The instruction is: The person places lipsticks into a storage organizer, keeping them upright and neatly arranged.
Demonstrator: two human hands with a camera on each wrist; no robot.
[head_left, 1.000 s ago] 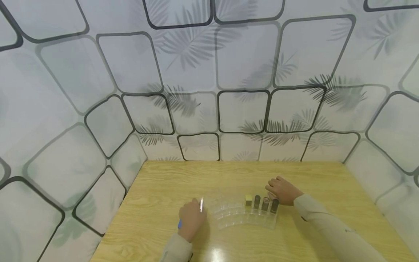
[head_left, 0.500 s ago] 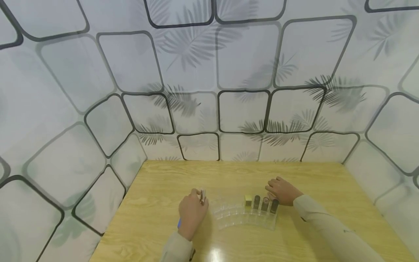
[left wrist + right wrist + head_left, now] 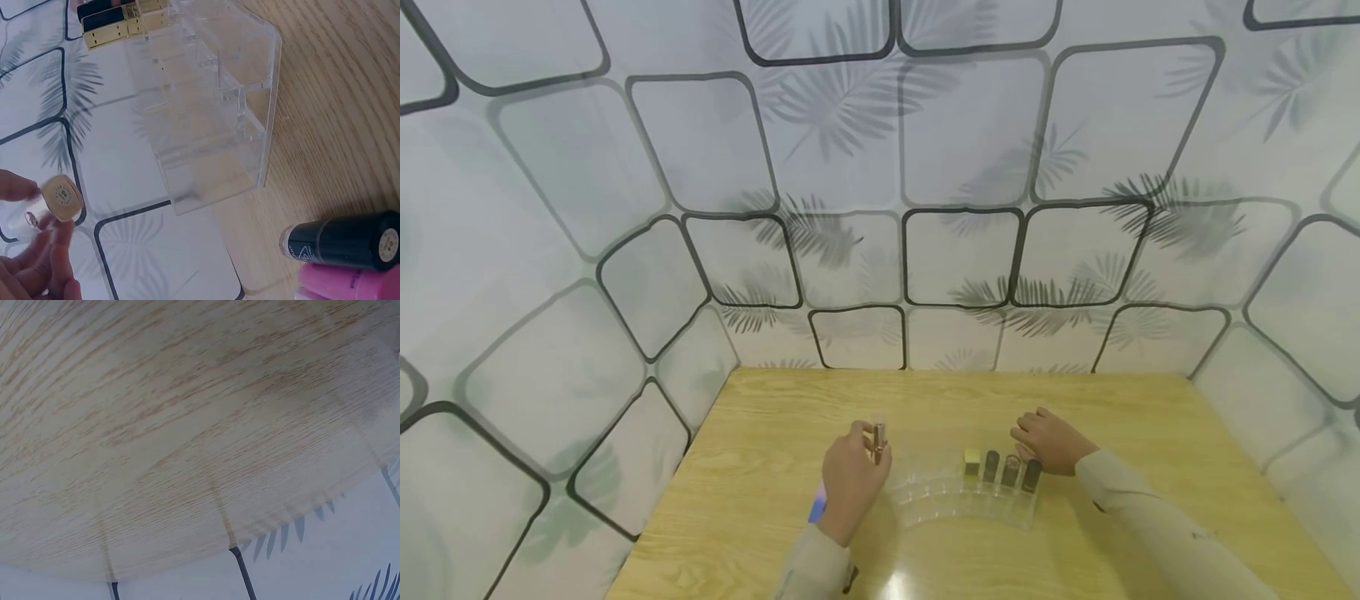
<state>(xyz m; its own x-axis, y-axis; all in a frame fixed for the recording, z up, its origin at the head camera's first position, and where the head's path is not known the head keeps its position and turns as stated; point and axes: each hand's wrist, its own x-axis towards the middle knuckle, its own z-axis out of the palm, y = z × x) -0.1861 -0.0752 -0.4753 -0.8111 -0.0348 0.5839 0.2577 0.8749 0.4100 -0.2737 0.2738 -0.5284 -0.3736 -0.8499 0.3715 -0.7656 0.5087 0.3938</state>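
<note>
My left hand (image 3: 853, 479) pinches a lipstick (image 3: 879, 439) upright between thumb and fingers, just left of a clear stepped lipstick organizer (image 3: 958, 502). In the left wrist view the lipstick's gold base (image 3: 64, 195) faces the camera with a round label on it; its other end is clear and shiny. Several lipsticks stand in the organizer's back row at the right: a gold square one (image 3: 972, 462) and dark ones, among them a black lipstick (image 3: 1032, 476). Beside that end lies my right hand (image 3: 1051, 440), fingers loosely bent, with no held thing showing.
A black tube (image 3: 340, 240) and a pink tube (image 3: 350, 282) lie on the wood-grain table (image 3: 805, 400), near the organizer's left end. A small blue item (image 3: 817, 505) shows beside my left wrist. Patterned walls (image 3: 958, 258) border the table at the back and sides.
My left hand has risen forward and to the right, towards the organizer, turning so the lipstick shows more fully. More of the blue item is uncovered. My right hand stays in place.
</note>
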